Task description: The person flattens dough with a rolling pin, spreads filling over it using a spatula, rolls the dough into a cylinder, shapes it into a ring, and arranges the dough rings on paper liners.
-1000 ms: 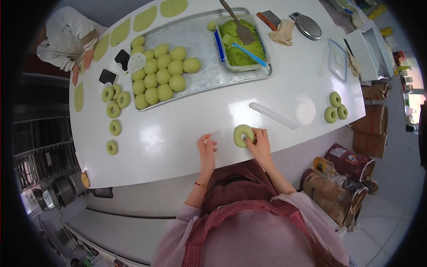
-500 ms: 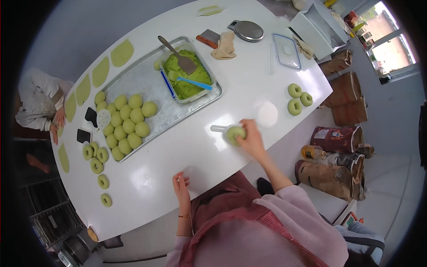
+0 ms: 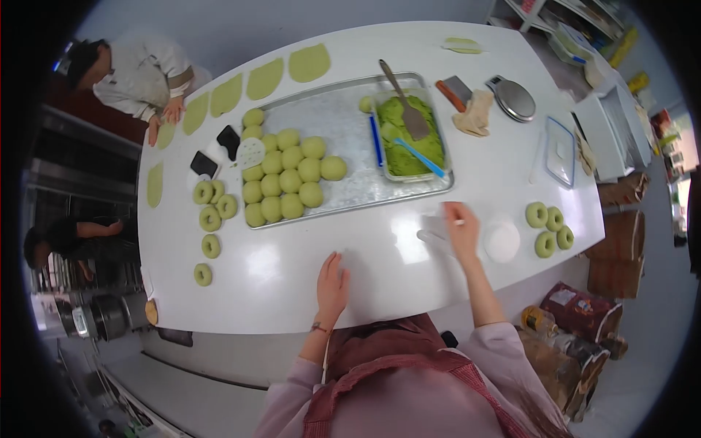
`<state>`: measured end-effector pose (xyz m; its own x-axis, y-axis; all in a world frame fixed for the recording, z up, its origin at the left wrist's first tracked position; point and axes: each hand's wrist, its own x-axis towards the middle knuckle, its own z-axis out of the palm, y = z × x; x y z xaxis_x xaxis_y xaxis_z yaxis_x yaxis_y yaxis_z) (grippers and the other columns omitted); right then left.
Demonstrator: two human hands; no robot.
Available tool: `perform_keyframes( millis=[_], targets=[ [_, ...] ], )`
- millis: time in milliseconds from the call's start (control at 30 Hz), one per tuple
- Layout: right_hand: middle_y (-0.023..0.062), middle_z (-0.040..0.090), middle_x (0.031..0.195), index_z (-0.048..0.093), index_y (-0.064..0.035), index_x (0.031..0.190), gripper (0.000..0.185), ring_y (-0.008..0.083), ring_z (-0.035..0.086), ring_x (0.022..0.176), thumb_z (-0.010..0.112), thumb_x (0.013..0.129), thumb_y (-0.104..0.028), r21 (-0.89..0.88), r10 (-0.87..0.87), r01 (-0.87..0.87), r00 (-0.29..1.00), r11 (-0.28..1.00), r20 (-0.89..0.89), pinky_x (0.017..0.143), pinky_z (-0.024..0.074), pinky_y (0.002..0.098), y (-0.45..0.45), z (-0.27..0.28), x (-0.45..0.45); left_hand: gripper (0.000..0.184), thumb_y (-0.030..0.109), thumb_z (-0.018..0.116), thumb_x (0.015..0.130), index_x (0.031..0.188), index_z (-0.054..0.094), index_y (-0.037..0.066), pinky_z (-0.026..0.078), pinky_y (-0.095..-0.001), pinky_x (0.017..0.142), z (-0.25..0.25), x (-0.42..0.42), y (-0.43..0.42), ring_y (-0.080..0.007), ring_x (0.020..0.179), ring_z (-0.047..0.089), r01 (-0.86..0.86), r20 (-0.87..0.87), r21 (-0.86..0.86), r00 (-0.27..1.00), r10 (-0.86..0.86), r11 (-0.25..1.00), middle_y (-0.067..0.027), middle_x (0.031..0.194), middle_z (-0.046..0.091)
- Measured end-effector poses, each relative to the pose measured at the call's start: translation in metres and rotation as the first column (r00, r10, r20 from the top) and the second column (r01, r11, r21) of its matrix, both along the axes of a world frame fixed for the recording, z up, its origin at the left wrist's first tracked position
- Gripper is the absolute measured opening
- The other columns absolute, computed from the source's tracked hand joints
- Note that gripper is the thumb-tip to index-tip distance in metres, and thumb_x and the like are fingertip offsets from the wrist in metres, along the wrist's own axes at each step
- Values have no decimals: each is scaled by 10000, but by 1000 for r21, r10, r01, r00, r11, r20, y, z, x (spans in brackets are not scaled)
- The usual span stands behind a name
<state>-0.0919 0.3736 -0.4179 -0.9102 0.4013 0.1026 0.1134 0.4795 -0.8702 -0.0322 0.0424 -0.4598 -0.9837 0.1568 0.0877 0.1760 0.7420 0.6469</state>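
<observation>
My right hand (image 3: 461,232) hovers over the table with its fingers curled together. A pale spot shows at its fingertips, too small to name. Beside it on the table lies a narrow translucent tool (image 3: 431,236), partly blurred. A pale round patch (image 3: 502,241) is just right of my right wrist. Further right sits a group of green dough rings (image 3: 545,244). My left hand (image 3: 333,285) is near the table's front edge, fingers extended, nothing in it.
A metal tray (image 3: 350,124) carries green dough balls (image 3: 290,181) and a tub of green filling (image 3: 394,120) with spatulas. More dough rings (image 3: 210,246) lie left. Behind are flat dough sheets (image 3: 309,63), a scraper (image 3: 454,93), cloth (image 3: 476,113) and scale (image 3: 514,99). Another person (image 3: 139,77) works at the far left.
The dough ring my right hand held is now released among the rings at the right, and that hand is back near the translucent tool. The view has swung right; my left fingers have straightened.
</observation>
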Motion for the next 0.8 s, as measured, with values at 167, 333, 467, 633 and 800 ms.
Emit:
perform_keyframes(
  millis=[167, 333, 467, 633, 800],
  targets=[
    [146, 491, 1345, 507, -108, 1334, 622, 364, 493, 1243, 756, 764, -101, 126, 634, -627, 773, 768, -13, 1028, 444, 445, -151, 11, -122, 659, 290, 564, 958, 1522, 323, 48, 186, -520, 1211, -7, -86, 23, -318, 1485, 246, 103, -98, -478, 981, -169, 872, -119, 1604, 283],
    [151, 507, 1246, 499, -89, 1197, 585, 385, 507, 1176, 791, 690, -70, 286, 653, -651, 750, 703, 101, 979, 459, 459, -190, -50, -204, 693, 332, 538, 969, 1547, 272, 56, 163, -497, 1219, -29, -98, 27, -320, 1480, 251, 118, -52, -499, 985, -165, 858, -128, 1600, 287],
    [169, 531, 1104, 554, -66, 1108, 428, 385, 524, 1067, 736, 721, -77, 360, 572, -526, 820, 770, -27, 901, 461, 464, -183, -54, -177, 689, 341, 557, 955, 1531, 310, 54, 182, -493, 1216, -29, -98, 28, -324, 1478, 253, 106, -60, -480, 986, -154, 871, -126, 1597, 291],
    [169, 550, 1157, 601, -48, 1113, 448, 356, 556, 1074, 747, 689, -69, 326, 663, -591, 725, 738, -185, 922, 491, 436, -132, 25, -12, 492, 199, 559, 953, 1412, 476, 42, 289, -450, 1183, -12, -104, 13, -307, 1421, 374, 111, -38, -111, 992, -116, 988, -148, 1525, 411],
    [130, 554, 1276, 602, -85, 1188, 430, 342, 512, 1210, 695, 769, -123, 506, 886, -823, 410, 257, 215, 1070, 414, 481, -135, -44, 81, 453, 166, 538, 969, 1395, 497, 18, 295, -444, 1176, 6, -56, -6, -286, 1394, 424, 86, -82, -21, 993, -87, 996, -147, 1486, 471]
  ],
)
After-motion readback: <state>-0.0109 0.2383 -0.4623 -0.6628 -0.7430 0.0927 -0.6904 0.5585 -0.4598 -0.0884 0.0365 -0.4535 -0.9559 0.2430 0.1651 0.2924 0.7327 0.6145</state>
